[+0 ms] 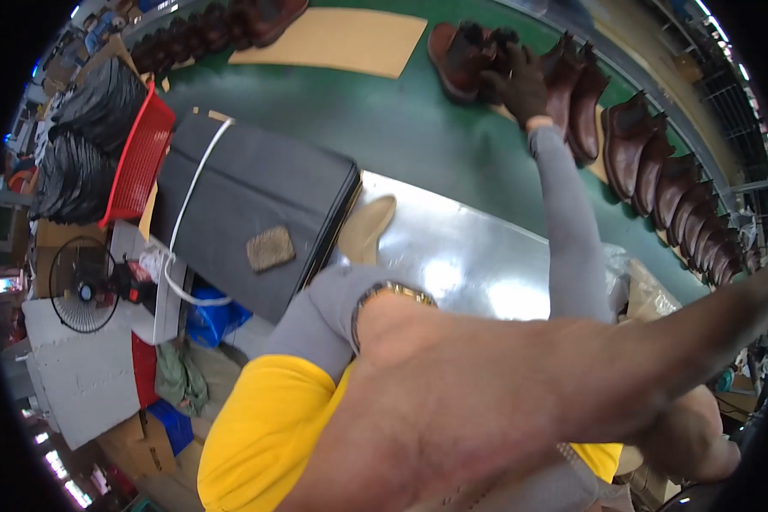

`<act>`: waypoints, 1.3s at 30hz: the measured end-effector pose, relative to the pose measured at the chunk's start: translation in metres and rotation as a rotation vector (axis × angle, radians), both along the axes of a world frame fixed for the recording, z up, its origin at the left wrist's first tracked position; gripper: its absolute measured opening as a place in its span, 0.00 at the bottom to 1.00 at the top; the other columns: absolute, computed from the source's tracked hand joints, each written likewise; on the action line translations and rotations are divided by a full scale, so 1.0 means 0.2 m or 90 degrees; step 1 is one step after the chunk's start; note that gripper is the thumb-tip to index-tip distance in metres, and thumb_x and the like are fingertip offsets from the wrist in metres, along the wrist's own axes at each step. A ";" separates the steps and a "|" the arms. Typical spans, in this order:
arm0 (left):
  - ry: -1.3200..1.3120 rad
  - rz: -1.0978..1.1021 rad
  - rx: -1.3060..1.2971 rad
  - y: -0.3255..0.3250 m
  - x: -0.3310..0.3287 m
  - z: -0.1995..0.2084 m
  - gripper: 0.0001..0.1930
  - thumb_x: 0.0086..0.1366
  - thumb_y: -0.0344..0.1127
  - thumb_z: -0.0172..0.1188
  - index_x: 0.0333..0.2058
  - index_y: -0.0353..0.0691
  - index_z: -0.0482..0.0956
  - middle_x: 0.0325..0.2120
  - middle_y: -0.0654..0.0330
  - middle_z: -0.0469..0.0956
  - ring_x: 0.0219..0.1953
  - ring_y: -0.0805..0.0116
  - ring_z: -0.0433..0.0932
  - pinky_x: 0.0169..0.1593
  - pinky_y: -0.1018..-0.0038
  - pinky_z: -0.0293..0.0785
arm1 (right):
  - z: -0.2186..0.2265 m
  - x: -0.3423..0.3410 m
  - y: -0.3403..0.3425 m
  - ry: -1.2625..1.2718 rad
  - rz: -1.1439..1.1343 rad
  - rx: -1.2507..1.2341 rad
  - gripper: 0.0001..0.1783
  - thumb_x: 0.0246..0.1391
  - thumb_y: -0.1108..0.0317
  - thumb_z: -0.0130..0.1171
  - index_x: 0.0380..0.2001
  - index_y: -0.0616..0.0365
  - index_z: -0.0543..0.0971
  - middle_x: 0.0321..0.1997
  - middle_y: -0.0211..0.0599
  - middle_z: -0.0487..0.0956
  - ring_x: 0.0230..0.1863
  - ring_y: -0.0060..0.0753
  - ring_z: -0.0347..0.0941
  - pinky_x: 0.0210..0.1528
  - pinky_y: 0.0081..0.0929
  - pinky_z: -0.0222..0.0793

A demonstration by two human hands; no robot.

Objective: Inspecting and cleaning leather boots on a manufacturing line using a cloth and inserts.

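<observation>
My left hand (520, 375) looms very large and close, crossing from the lower middle toward the right edge. A bracelet or watch band (392, 294) circles its wrist. One finger is stretched out to the right, and the others bend below it; I see nothing held in them. At the far side my right hand (520, 85), dark-coloured and reaching out of a grey sleeve, is closed over a brown leather ankle boot (459, 64). The boot stands at the head of a row of similar brown boots (627, 145) on the green table (401, 128).
Black sheets (264, 166) with a scrubbing block (270, 248) on top lie left of a shiny metal plate (469, 256). A beige shoe-shaped piece (367, 229) rests beside them. Further left are a red basket (141, 158) of black pieces and a fan (84, 286). Cardboard (341, 38) lies at the back.
</observation>
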State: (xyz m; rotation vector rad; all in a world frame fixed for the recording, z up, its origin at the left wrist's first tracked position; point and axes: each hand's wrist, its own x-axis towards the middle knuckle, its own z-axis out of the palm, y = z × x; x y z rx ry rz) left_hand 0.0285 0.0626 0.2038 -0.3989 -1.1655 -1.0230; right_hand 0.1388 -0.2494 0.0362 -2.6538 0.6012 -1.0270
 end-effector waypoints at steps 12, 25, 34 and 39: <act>-0.630 0.752 0.570 -0.18 -0.08 -1.17 0.35 0.61 0.47 0.58 0.61 0.34 0.58 0.59 0.44 0.60 0.66 0.43 0.49 0.66 0.53 0.48 | 0.13 -0.25 -0.79 -0.051 -0.305 0.122 0.34 0.47 0.39 0.56 0.50 0.52 0.73 0.54 0.49 0.71 0.54 0.53 0.70 0.54 0.43 0.65; -0.832 0.835 0.480 -0.16 -0.11 -1.40 0.34 0.59 0.46 0.60 0.58 0.32 0.60 0.60 0.46 0.57 0.65 0.42 0.49 0.65 0.53 0.49 | -0.01 -0.06 -1.07 0.369 -0.278 0.124 0.24 0.48 0.49 0.56 0.43 0.53 0.80 0.48 0.53 0.76 0.53 0.54 0.72 0.54 0.40 0.68; -0.588 0.854 0.542 -0.19 -0.11 -1.49 0.40 0.59 0.43 0.60 0.62 0.30 0.50 0.57 0.42 0.60 0.60 0.44 0.58 0.62 0.57 0.56 | 0.65 -0.74 -0.36 0.261 0.106 -0.105 0.11 0.46 0.68 0.56 0.35 0.52 0.81 0.37 0.44 0.80 0.40 0.49 0.76 0.43 0.39 0.72; -0.239 1.007 0.659 -0.07 -0.03 -1.26 0.33 0.64 0.41 0.52 0.62 0.30 0.52 0.50 0.51 0.65 0.48 0.62 0.65 0.51 0.68 0.63 | 0.90 -0.99 0.23 0.446 0.224 -0.285 0.13 0.43 0.74 0.56 0.36 0.52 0.77 0.37 0.38 0.76 0.38 0.41 0.76 0.39 0.35 0.72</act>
